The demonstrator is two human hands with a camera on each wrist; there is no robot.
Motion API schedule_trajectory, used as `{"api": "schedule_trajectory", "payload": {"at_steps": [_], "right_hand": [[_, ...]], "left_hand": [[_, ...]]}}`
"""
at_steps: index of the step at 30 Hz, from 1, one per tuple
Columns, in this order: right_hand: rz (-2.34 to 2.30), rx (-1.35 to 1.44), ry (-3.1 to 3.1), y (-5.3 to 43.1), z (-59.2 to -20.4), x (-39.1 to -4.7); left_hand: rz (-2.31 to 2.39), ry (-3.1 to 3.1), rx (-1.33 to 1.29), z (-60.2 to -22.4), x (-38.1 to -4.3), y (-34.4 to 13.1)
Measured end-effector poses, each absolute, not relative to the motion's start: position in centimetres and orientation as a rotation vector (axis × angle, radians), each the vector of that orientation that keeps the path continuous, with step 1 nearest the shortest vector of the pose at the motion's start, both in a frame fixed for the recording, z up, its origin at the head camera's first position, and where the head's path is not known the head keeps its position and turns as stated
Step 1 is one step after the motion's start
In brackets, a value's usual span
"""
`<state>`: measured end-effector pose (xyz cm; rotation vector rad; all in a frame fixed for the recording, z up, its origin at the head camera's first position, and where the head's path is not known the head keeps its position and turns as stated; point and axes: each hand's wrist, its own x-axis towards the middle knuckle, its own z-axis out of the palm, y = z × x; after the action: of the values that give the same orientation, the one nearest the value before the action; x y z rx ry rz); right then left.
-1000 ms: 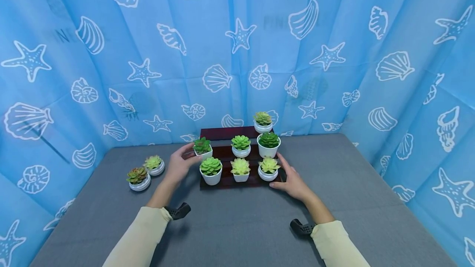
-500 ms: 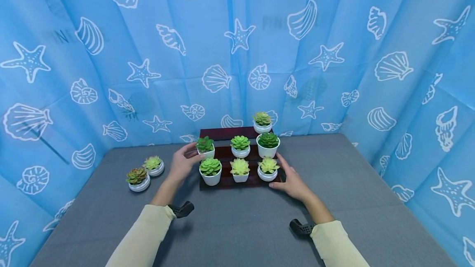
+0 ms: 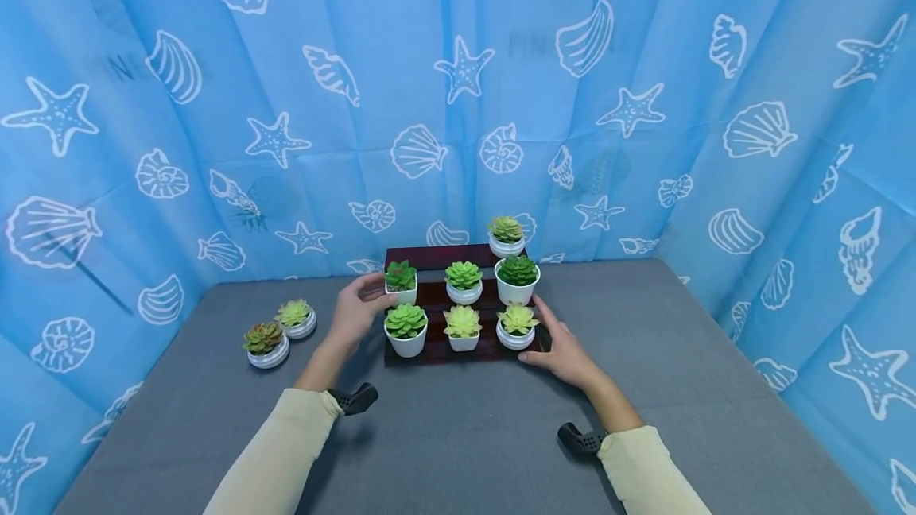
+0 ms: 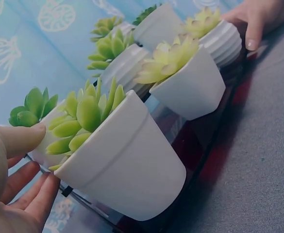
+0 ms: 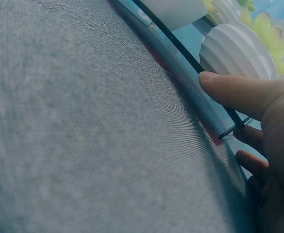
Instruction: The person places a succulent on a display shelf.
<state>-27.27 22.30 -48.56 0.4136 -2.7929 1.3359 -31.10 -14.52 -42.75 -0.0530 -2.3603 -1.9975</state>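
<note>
Okay, a square-potted green succulent [image 3: 401,278] is standing upright at the left end of the middle tier of a dark red three-tier stand [image 3: 438,257]; can't tell if its base is resting fully down. The left hand [image 3: 355,307] is grasping that pot, thumb on the near side, fingers behind. The right hand [image 3: 567,352] is holding the stand at its right front corner, thumb pressing the front edge.

Same tier: a ribbed-pot succulent [image 3: 464,283] is sitting mid-row, a dark green succulent [image 3: 517,291] at the right end. Up top, a lone yellowish-green succulent [image 3: 506,235] is occupying the right end. Front tier, left to right: a bright green succulent [image 3: 406,332], a pale square-potted succulent [image 3: 463,327] and a pale ribbed-pot succulent [image 3: 518,327] are lining up.

Off the stand, well left, a reddish succulent [image 3: 265,344] and a light green succulent [image 3: 296,319] are sitting side by side on the grey cloth-covered table [image 3: 458,435]. Behind, a blue seashell-print curtain [image 3: 422,46] is hanging. Cream sleeves [image 3: 275,451] are covering both forearms.
</note>
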Motion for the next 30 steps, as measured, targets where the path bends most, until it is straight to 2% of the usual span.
{"api": "schedule_trajectory", "payload": {"at_steps": [30], "right_hand": [[1.292,0.458,-2.744,22.4,-48.8,-27.4]], "left_hand": [[-1.986,-2.348,-0.065,-42.5,-30.5,-13.7]]}}
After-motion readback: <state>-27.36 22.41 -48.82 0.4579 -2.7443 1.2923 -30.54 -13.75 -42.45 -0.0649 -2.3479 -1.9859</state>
